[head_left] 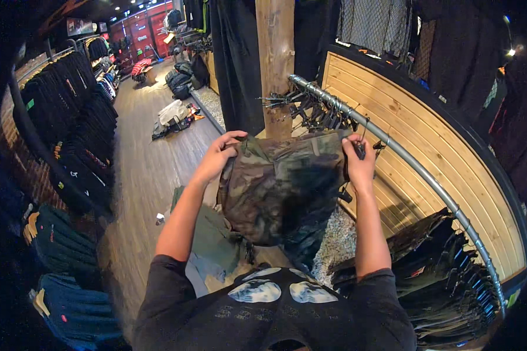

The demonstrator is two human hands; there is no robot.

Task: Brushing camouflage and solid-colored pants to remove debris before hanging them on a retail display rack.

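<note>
The left hand and right hand pinch the waistband ends of a brown-and-green camouflage cloth garment, held beside the curved grey metal rail. From here it looks soft, limp, fairly light; those corners seem the best grip.

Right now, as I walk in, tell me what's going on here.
The left hand holds one top corner of a camo garment and the right hand the other, spreading it out. A black hanger shows at the right hand; whether it touches the rail is unclear. More hangers bunch near the rail's far end, and dark clothes hang at its near end.
</note>
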